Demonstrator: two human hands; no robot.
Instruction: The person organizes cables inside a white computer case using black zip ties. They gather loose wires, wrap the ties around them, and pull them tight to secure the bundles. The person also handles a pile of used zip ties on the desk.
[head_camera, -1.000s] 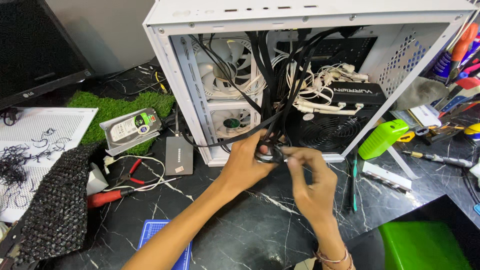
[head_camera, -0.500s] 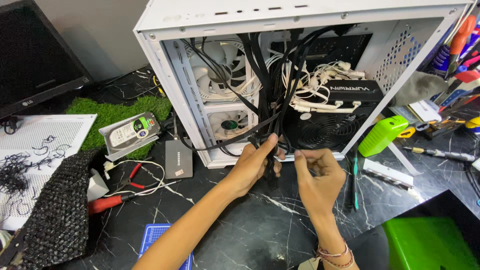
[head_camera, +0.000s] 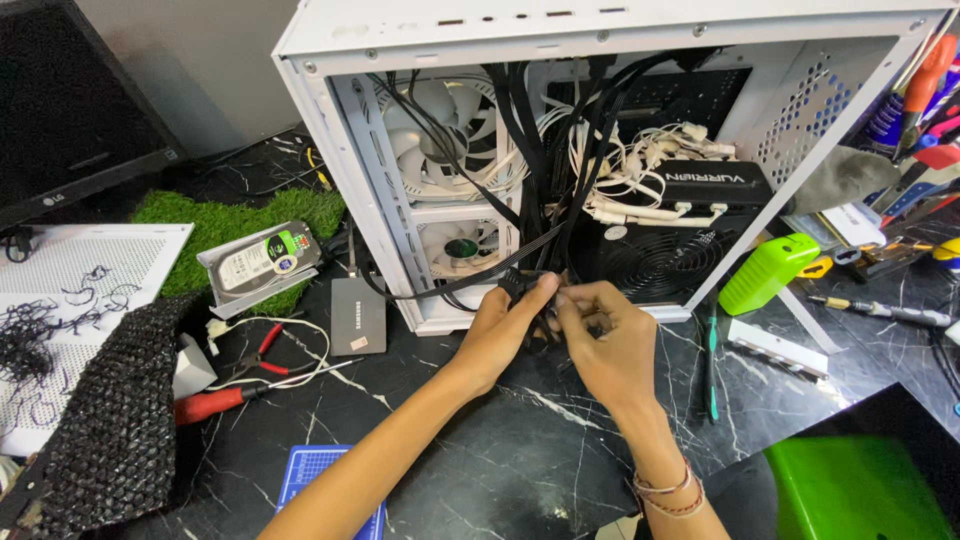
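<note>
Head view: both hands meet at the lower front edge of an open white computer case (head_camera: 330, 150) standing on a black marbled counter (head_camera: 480, 440). The left hand (head_camera: 505, 325) has its grip closed, thumb and forefinger pinched on a small black connector (head_camera: 517, 284) at the end of a bundle of black cables (head_camera: 545, 170) that hangs down from the top of the case. The right hand (head_camera: 610, 340) is touching the left, its grip curled shut around the same cable ends; exactly which strand it pinches cannot be told, as its fingers cover that spot. Directly above the hands inside the case are two white fans (head_camera: 450, 140), a knot of white cables (head_camera: 640, 175) and a black power supply (head_camera: 665, 235) with a round grille. Left of the hands a grey flat drive (head_camera: 357, 315) lies on the counter, and further left a hard disk in a clear bag (head_camera: 258, 265) rests on a patch of green turf (head_camera: 190, 215); red-handled pliers (head_camera: 255, 365) lie below these. Right of the hands are a green-handled screwdriver (head_camera: 711, 365) and a bright green tool (head_camera: 768, 272). The case's right side panel area and the tools at the far right edge are cut off by the frame; the black mesh (head_camera: 105, 420) at lower left is only partly visible.
</note>
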